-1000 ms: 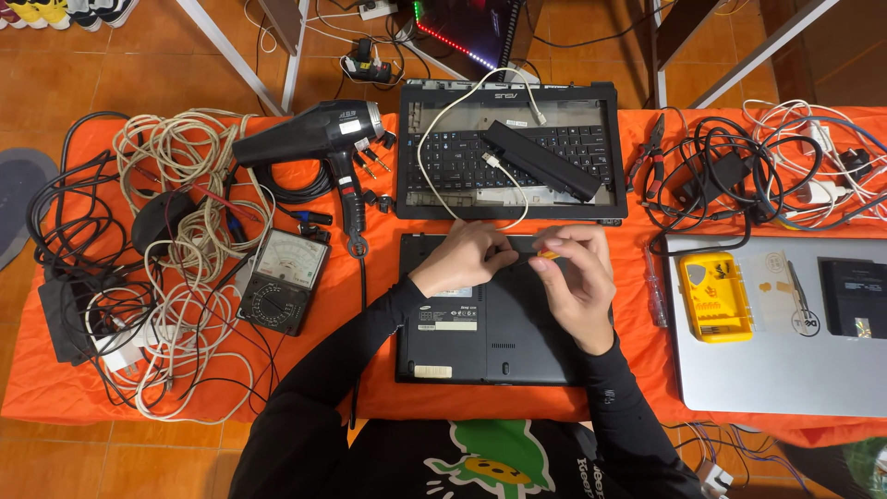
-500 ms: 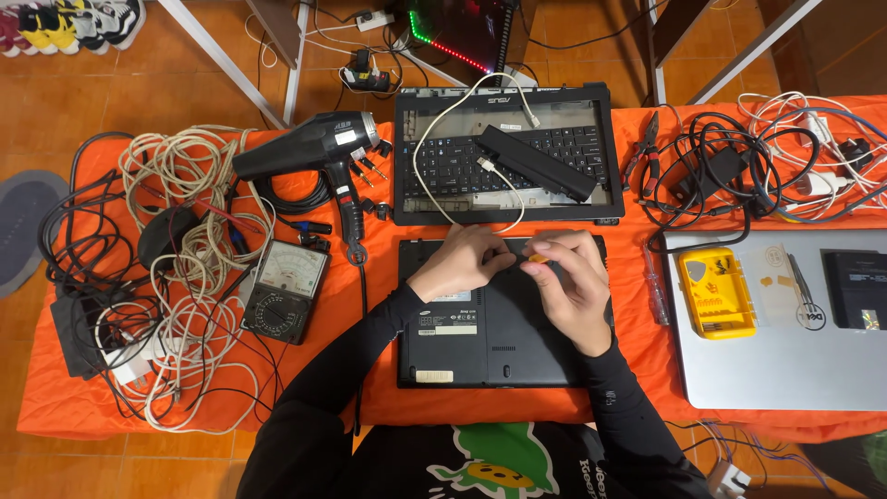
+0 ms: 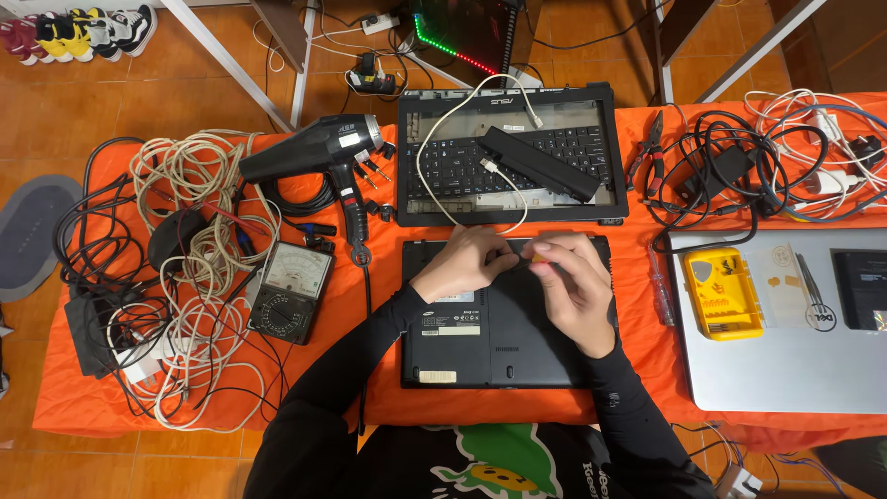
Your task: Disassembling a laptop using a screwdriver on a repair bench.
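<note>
working at the far edge of the upturned black laptop (image 3: 504,323), you have both hands close together there. your left hand (image 3: 465,262) rests curled on the case, its fingers closed down against the rim. your right hand (image 3: 568,282) pinches a small tool with a yellow-orange tip (image 3: 539,261), fingers narrow around it. the laptop lies bottom up on the orange desk (image 3: 370,370), just in front of you. its bottom cover looks still in place, so the opening seems barely begun. a second laptop shell (image 3: 513,157) with a black battery (image 3: 536,164) across its keys lies beyond.
</note>
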